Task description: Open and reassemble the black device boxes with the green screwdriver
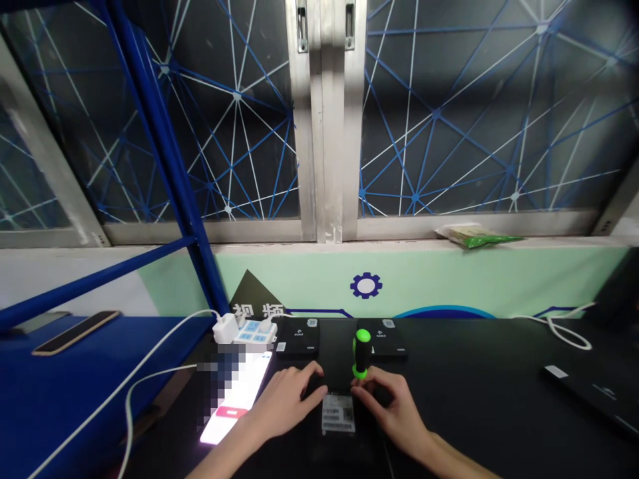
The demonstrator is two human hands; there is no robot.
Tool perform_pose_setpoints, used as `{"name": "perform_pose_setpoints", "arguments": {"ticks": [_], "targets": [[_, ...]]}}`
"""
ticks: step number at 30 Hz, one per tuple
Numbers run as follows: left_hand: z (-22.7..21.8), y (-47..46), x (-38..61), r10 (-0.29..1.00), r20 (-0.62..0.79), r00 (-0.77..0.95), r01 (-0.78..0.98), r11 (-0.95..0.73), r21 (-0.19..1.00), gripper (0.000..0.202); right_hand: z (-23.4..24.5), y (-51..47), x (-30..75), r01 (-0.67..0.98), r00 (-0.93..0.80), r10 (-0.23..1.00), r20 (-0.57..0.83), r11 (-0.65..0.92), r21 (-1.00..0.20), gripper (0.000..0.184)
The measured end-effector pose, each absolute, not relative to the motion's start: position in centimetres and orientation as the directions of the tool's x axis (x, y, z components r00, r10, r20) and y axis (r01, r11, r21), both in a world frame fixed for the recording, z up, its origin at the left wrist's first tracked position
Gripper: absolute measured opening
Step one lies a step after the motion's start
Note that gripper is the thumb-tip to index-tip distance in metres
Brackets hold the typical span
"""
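A screwdriver (363, 352) with a black and bright green handle stands upright near the middle of the table. The fingers of my right hand (392, 406) are closed round its lower part, and its tip is hidden. Below it lies a flat black device (342, 452) with a white printed label (338, 414). My left hand (287, 399) lies at the device's upper left, its thumb and forefinger apart and the thumb tip near the label. How firmly it touches the device cannot be made out against the dark table.
A lit phone (242, 396) lies left of my left hand, beside a white power strip (254, 331) with cables. Two black boxes (298, 337) (392, 339) lie against the wall. Another black device (594, 396) is at right. A second phone (77, 332) rests on the blue surface.
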State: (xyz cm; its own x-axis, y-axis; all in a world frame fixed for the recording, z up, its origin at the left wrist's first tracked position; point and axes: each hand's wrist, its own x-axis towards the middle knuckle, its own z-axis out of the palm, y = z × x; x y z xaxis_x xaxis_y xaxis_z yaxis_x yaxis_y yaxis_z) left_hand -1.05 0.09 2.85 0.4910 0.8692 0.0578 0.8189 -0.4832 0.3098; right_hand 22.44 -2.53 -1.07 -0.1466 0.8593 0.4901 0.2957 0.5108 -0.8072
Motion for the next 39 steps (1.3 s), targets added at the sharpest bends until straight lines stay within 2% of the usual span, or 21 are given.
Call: {"name": "perform_pose_setpoints", "arguments": {"ticks": [13, 19, 32, 39], "targets": [[2.7, 0.7, -1.5, 0.873, 0.057, 0.484, 0.821, -0.476, 0.315, 0.031, -1.4, -2.1, 22.2, 0.27, -0.117, 0.859, 0.499, 0.511, -0.816, 0.021], [2.5, 0.4, -1.5, 0.878, 0.058, 0.475, 0.832, -0.469, 0.296, 0.034, -1.9, -2.0, 22.2, 0.179, -0.055, 0.886, 0.46, 0.462, -0.868, 0.022], [2.5, 0.3, -1.4, 0.884, 0.044, 0.465, 0.844, -0.458, 0.281, 0.032, -0.8, -2.6, 22.5, 0.26, -0.189, 0.828, 0.528, 0.561, -0.786, 0.019], [2.6, 0.2, -1.3, 0.894, 0.037, 0.446, 0.858, -0.439, 0.268, 0.031, -1.6, -2.1, 22.4, 0.267, -0.114, 0.864, 0.489, 0.501, -0.823, 0.019]]}}
